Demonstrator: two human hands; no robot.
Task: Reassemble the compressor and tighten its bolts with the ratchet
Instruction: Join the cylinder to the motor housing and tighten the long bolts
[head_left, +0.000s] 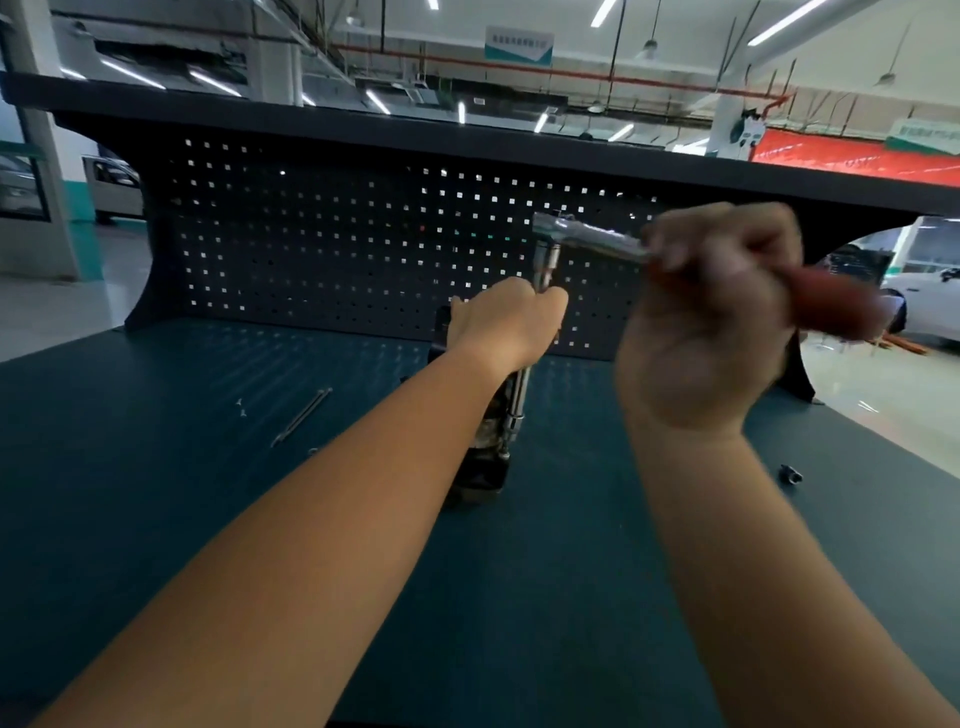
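The dark metal compressor (480, 457) stands on the bench, mostly hidden behind my left forearm. My left hand (506, 322) grips the ratchet's long extension bar (519, 400), which runs down to the compressor's top. My right hand (711, 317), blurred, holds the red handle of the ratchet (831, 306). The chrome ratchet head (558, 226) sits above my left hand.
On the dark blue bench (156, 493) lie a long bolt (301, 415) and small screws (241, 408) at the left, and a small dark socket (790, 474) at the right. A perforated back panel (337, 234) stands behind, under a shelf.
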